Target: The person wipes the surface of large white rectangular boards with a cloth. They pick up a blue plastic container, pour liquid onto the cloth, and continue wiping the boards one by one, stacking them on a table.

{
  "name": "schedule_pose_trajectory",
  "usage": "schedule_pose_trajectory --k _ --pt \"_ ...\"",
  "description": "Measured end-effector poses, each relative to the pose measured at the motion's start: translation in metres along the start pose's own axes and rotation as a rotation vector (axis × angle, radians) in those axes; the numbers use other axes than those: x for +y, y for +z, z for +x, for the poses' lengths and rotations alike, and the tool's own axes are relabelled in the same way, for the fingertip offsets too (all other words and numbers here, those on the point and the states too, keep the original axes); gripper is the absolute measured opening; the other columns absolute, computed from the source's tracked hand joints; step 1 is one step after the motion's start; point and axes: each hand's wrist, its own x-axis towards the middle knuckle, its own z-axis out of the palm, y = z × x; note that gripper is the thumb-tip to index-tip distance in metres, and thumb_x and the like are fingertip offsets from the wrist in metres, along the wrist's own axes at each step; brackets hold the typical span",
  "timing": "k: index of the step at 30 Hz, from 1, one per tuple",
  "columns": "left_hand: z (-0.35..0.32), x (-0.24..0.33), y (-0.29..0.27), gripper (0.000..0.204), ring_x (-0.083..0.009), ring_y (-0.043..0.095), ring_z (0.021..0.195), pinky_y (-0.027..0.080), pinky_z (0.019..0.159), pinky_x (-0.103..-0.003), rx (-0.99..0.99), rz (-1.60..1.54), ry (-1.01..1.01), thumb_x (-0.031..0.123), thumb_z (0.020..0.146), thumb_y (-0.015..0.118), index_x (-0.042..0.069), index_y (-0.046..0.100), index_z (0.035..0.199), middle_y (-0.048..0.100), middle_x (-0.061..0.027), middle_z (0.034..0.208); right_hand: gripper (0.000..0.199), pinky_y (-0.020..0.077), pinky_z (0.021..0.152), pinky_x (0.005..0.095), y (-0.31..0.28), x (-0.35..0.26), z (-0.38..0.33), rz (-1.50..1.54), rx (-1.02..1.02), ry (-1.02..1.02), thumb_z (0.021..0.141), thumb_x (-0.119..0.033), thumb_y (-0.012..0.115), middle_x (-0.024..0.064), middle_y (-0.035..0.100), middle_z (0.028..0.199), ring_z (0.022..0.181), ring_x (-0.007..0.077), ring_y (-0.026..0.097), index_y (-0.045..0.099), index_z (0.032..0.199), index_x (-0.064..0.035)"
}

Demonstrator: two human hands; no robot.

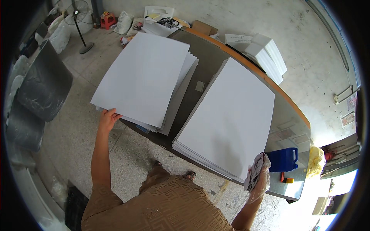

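Note:
Two stacks of large white sheets lie on a dark table. At the near edge of the left stack (142, 77), my left hand (109, 118) pinches the rim of a sheet close to its near-left corner; part of the fingers is hidden beneath. My right hand (264, 183), covered in clear plastic, is closed around a crumpled grey cloth (254, 175). It hovers by the near-right corner of the right stack (235, 111). Just beyond that hand stands a blue jerrycan (283, 159) with a handle.
An orange-and-yellow small item (290, 180) and a red one (282, 177) lie on the table (196, 71) beside the jerrycan. White foam blocks (266, 54) lean at the far edge. Plastic-wrapped dark rolls (44, 84) and a standing fan (77, 23) are on the left.

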Motion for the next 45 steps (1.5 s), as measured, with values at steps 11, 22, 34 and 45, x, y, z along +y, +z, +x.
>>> schedule_pose_trajectory --k 11,22,34,45 --pt "-0.008 0.01 -0.011 0.02 -0.0298 0.068 0.08 0.055 0.069 -0.038 0.255 1.536 0.124 0.014 0.092 0.068 -0.002 0.066 0.102 0.068 -0.0156 0.096 0.047 0.0496 0.078 0.028 0.056 0.013 0.007 -0.345 -0.127 -0.218 0.1 -0.034 0.059 0.008 0.067 0.109 0.087 0.0126 0.06 0.059 0.128 0.0027" --pt "-0.181 -0.114 0.226 0.028 -0.0264 0.053 0.121 0.047 0.107 -0.044 -0.561 1.116 1.353 0.014 0.085 0.071 0.01 0.071 0.113 0.055 -0.0105 0.127 0.048 0.0471 0.07 0.0416 0.179 0.028 0.026 -1.085 -0.429 -1.033 0.083 -0.036 0.074 0.0126 0.054 0.093 0.085 0.0272 0.055 0.066 0.122 -0.0094" --pt "-0.166 -0.145 0.231 0.03 -0.024 0.054 0.106 0.046 0.09 -0.042 -0.483 0.997 1.445 0.037 0.084 0.071 0.016 0.064 0.105 0.052 -0.0053 0.111 0.057 0.0497 0.068 0.0406 0.198 0.063 0.052 -1.226 -0.623 -1.035 0.069 -0.031 0.085 0.0105 0.054 0.093 0.08 0.0271 0.057 0.067 0.121 -0.0166" --pt "-0.162 -0.138 0.239 0.019 -0.0136 0.053 0.09 0.041 0.081 -0.031 -0.455 1.033 1.482 0.031 0.081 0.072 0.029 0.061 0.096 0.05 0.0025 0.098 0.046 0.0525 0.085 0.0432 0.247 0.035 0.363 -1.573 -0.332 -0.808 0.092 -0.042 0.064 0.0199 0.063 0.106 0.096 0.0372 0.064 0.062 0.132 -0.0202"
